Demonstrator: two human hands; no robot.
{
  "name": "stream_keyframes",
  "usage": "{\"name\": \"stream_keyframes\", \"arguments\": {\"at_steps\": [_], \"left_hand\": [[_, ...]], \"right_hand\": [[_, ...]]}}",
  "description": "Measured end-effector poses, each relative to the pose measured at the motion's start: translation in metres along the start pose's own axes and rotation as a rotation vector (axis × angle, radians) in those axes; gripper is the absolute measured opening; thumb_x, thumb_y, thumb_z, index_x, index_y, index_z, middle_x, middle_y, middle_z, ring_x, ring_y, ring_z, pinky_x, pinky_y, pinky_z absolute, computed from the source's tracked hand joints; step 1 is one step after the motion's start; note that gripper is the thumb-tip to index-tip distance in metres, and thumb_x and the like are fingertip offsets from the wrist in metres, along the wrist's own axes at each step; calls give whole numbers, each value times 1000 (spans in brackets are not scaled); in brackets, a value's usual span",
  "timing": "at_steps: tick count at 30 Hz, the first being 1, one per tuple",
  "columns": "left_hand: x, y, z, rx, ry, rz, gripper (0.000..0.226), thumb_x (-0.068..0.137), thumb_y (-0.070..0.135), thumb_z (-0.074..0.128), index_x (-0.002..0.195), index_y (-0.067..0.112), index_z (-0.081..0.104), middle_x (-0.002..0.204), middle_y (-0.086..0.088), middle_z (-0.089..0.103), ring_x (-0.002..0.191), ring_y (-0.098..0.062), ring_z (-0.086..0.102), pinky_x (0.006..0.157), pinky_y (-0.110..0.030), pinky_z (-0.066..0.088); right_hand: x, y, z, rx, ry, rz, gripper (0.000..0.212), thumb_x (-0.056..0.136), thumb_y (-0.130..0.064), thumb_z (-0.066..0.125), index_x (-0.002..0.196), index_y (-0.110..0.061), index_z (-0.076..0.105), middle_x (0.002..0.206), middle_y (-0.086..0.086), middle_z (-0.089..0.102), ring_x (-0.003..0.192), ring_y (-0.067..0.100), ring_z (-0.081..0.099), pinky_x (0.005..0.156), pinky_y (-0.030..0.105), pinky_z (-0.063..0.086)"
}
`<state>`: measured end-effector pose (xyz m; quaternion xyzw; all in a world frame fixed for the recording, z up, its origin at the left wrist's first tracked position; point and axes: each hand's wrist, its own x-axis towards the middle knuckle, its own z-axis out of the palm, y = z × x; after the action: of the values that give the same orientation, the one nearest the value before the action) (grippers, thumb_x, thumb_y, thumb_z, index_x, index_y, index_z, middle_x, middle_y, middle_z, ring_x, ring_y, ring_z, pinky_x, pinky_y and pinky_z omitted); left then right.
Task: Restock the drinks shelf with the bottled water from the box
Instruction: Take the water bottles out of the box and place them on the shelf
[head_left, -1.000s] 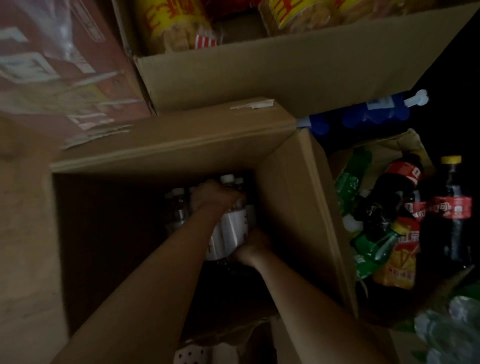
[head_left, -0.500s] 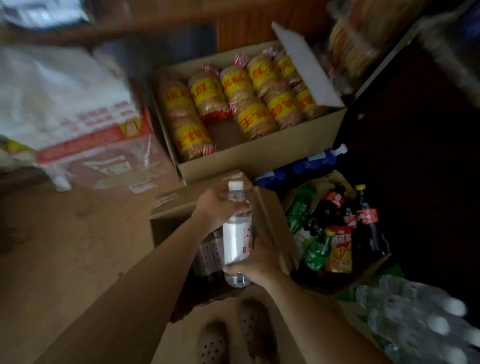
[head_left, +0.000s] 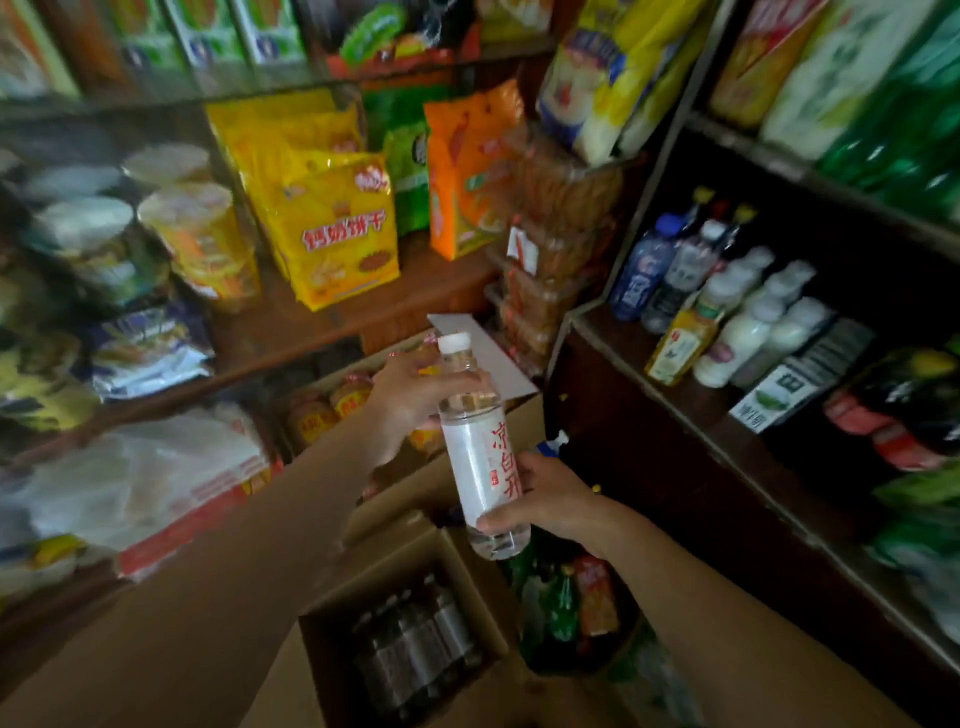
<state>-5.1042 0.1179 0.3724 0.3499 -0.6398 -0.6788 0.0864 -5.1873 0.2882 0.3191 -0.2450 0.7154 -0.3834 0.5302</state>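
Two hands on one clear plastic water bottle with a white cap and a white label in red characters (head_left: 480, 457), held nearly upright in the air above the open brown cardboard box (head_left: 467, 587). Left hand (head_left: 410, 397) curled round the shoulder just under the neck; right hand (head_left: 545, 496) wrapped round the lower body, fingertips near the base. More capped bottles (head_left: 415, 652) standing in the box below, dim and hard to count.

Best done by carrying the bottle right and up toward the dark wooden drinks shelf (head_left: 691, 410), letting go with the left hand first and setting it down upright with the right. Bare board along the front edge, beside the yellow-labelled juice bottle (head_left: 680, 343) and white milky bottles (head_left: 748, 322), looks like the likeliest landing place. Worth keeping the base low over the shelf lip and the label outward, and steering clear of the standing row so nothing topples.

Much blurred by head motion: snack bags at the left, green packs at top right. Shelf depth lost in shadow; free room behind the front row impossible to judge. Red and green soft drinks (head_left: 566, 603) beside the box only partly visible.
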Motion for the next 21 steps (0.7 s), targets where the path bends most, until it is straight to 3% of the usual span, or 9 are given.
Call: {"name": "stream_keyframes", "arguments": {"at_steps": [3,6,9,12,15,18,21], "left_hand": [[-11,58,19,26,-44,90,42,66,21,84,104,9,69,100,-11,73,90,-25,71,77,-39,59],[-20,111,41,59,-84,187,43,62,24,86,100,10,71,98,-11,74,91,-26,71,83,-46,57],[-32,159,67,103,-132,261,47,57,31,87,99,14,72,95,-8,75,91,-26,71,85,-47,56],[-44,197,98,132,-173,339,57,48,41,87,98,19,72,96,-3,75,93,-23,71,89,-50,54],[-60,231,136,131,-205,403,46,59,33,87,100,18,71,98,-1,74,92,-20,71,84,-45,57],[-80,264,179,145,-231,435,36,67,28,84,98,19,67,95,3,72,91,-15,69,69,-31,56],[-94,288,224,169,-279,478,55,63,30,86,111,13,65,103,-1,72,94,-17,69,81,-40,58]], "right_hand": [[-40,-32,-25,44,95,-75,43,71,3,79,98,-26,60,90,-12,66,76,-4,65,65,13,53],[-72,-59,-48,48,237,-148,47,65,-7,86,96,-31,59,99,-11,68,87,-1,64,73,16,52],[-103,-79,-71,69,346,-190,57,62,-10,88,111,-20,60,112,-4,69,94,3,65,80,20,54],[-139,-95,-99,49,414,-252,64,62,-15,89,119,-15,61,111,-6,69,95,4,65,84,24,55],[-177,-104,-134,22,492,-293,54,63,-12,88,111,-16,64,99,-12,69,87,0,65,70,13,52],[-217,-107,-164,1,558,-317,56,64,-14,88,115,-15,64,105,-7,70,94,8,67,73,17,52],[-255,-100,-191,17,645,-335,57,64,-18,88,115,-17,64,105,-3,70,93,9,66,76,23,54]]}}
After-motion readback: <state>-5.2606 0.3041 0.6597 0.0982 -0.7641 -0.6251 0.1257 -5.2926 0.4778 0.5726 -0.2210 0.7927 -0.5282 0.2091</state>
